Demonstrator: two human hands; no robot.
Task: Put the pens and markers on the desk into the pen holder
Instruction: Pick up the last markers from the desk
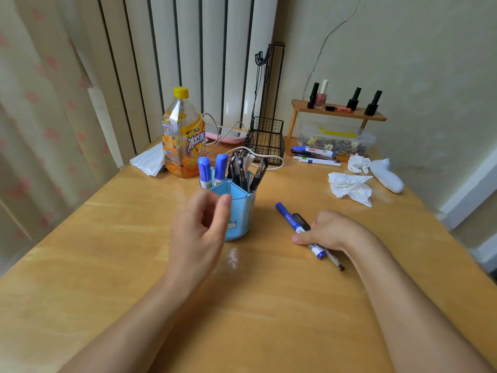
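Blue holder [236,211] stands upright mid-table, containing two blue-capped markers [212,170] and several black pens [242,168]. Right of it lie a blue marker [289,218] and a pen [333,261], side by side.

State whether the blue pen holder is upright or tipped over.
Upright. The pen holder stands on its base on the desk, and the pens in it point upward.
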